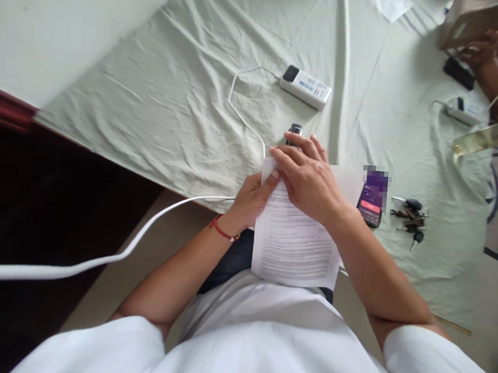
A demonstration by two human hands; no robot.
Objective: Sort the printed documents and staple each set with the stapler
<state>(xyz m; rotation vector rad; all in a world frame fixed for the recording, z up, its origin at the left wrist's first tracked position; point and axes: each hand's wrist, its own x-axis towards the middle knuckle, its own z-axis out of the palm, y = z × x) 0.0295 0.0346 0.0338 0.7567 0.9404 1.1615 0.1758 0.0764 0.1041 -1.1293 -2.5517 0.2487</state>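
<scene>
Printed papers (298,247) hang over the table edge above my lap. Along their left edge, my left hand (252,198) grips them with the thumb on top and the fingers underneath. My right hand (307,176) lies across the top of the papers, its fingers curved over a small black stapler (295,130). Only the far end of the stapler shows; the rest is hidden beneath that hand. Just right of the papers lies a phone (371,203) with a lit purple screen.
A white power bank (306,87) with a cable (233,97) lies beyond my hands on the pale tablecloth (173,101). Keys (411,218) rest right of the phone. At upper right are another person's hands (484,52), a cardboard box (465,22) and a second power bank (467,111).
</scene>
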